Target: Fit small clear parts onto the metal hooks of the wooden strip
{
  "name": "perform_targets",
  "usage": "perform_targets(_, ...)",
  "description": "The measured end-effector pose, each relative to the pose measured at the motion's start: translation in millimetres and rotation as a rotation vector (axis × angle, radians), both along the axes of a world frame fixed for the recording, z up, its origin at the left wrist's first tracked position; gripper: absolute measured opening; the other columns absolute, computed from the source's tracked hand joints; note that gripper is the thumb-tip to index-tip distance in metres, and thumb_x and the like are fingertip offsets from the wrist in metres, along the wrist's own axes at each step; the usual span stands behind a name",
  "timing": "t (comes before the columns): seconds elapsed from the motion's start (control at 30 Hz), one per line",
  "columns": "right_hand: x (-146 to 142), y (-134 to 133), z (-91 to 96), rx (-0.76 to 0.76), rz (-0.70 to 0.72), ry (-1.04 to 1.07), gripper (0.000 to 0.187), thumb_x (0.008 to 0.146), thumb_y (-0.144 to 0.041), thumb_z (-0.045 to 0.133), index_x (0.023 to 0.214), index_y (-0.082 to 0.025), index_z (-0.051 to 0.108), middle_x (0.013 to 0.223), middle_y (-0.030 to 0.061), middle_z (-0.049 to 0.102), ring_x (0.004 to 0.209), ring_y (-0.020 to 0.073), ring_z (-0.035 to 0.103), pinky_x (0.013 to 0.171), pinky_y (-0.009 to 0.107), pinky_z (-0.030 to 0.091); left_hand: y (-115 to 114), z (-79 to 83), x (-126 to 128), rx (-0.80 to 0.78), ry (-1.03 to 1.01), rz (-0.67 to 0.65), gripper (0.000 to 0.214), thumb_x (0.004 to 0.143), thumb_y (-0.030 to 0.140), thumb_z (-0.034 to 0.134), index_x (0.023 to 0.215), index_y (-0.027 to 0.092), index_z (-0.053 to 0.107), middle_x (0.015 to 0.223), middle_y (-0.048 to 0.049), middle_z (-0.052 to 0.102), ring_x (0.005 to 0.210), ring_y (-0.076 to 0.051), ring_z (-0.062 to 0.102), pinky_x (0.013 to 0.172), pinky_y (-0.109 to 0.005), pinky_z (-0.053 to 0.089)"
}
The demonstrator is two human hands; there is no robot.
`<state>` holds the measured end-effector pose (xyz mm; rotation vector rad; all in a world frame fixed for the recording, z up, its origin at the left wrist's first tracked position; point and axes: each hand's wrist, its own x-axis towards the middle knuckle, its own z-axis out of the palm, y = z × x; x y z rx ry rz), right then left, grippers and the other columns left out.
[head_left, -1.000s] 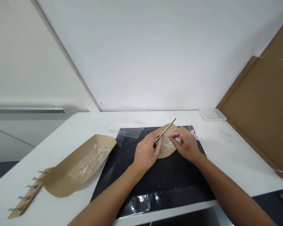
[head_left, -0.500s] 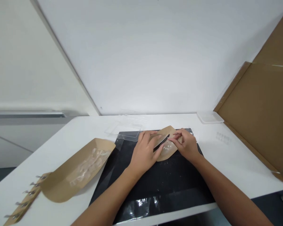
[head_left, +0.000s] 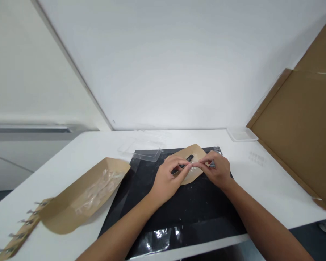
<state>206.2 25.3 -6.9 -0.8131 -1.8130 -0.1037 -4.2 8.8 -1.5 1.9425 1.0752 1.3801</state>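
Note:
Over a small brown paper tray on the black mat, both my hands meet with their fingertips nearly touching. Thumb and forefinger of my left hand are pinched; whatever is between them is too small to make out. My right hand pinches just beside it, and a bluish-grey bit shows by its fingers; I cannot tell what it is. Inside the tray lie a black, pen-like stick, partly behind my left fingers, and several tiny white pieces.
A larger brown paper tray with clear plastic packets stands left, against a wooden strip with metal clips. Clear plastic sheets overlap the black mat. A clear shallow container and a large cardboard box are right.
My left hand has shifted from the tray's edge and the black stick into a pinch. My right fingertips have moved slightly left and down to meet it. The view has shifted slightly.

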Motion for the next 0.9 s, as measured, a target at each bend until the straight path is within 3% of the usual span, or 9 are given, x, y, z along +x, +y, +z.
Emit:
perform_targets(0.1,0.6,-1.0,2.5,0.132,0.039,-0.026,0.017,0.096,-0.026,0.08,0.092,-0.023,0.064,0.076,-0.001,0.076,0.065,0.0137,0.07,0.062,0.025,0.053,-2.5,1.1,0.9,-0.242,-0.11,-0.027,0.025,0.089,0.045,0.078,0.09,0.02,0.084,0.087,-0.006,0.08,0.062,-0.014,0.065,0.052,-0.023,0.048)
perform_targets(0.2,2.1,-1.0,0.5,0.17,0.058,-0.039,0.017,0.093,-0.021,0.082,0.094,-0.022,0.064,0.078,0.0008,0.077,0.069,0.015,0.071,0.065,0.027,0.055,-3.7,3.6,1.5,-0.369,-0.194,-0.052,0.028,0.082,0.046,0.083,0.087,0.019,0.085,0.079,-0.0051,0.079,0.052,-0.011,0.059,0.048,-0.021,0.046)
perform_targets(0.47,6.6,-2.3,1.6,0.162,0.11,-0.039,0.018,0.092,-0.022,0.084,0.101,-0.024,0.069,0.083,0.0008,0.078,0.071,0.0145,0.072,0.065,0.027,0.057,-8.1,7.8,6.3,-0.336,-0.265,-0.054,0.019,0.082,0.039,0.083,0.085,0.02,0.085,0.089,-0.006,0.08,0.057,-0.01,0.06,0.052,-0.02,0.053)
perform_targets(0.67,3.4,-2.3,3.9,0.168,0.155,-0.088,0.015,0.092,-0.022,0.083,0.092,-0.022,0.068,0.078,-0.001,0.075,0.068,0.0127,0.069,0.065,0.025,0.054,-6.1,3.6,4.1,-0.345,-0.273,-0.048,0.022,0.087,0.04,0.08,0.09,0.019,0.084,0.093,-0.007,0.08,0.054,-0.008,0.059,0.052,-0.021,0.053)
perform_targets(0.9,-1.9,-3.8,1.4,0.194,0.128,-0.222,0.018,0.099,-0.035,0.076,0.086,-0.024,0.071,0.077,-0.0023,0.076,0.065,0.011,0.068,0.063,0.026,0.051,-4.0,1.7,3.4,-0.372,-0.261,-0.124,0.026,0.088,0.043,0.08,0.088,0.017,0.081,0.072,-0.0031,0.072,0.053,-0.01,0.058,0.049,-0.019,0.05)
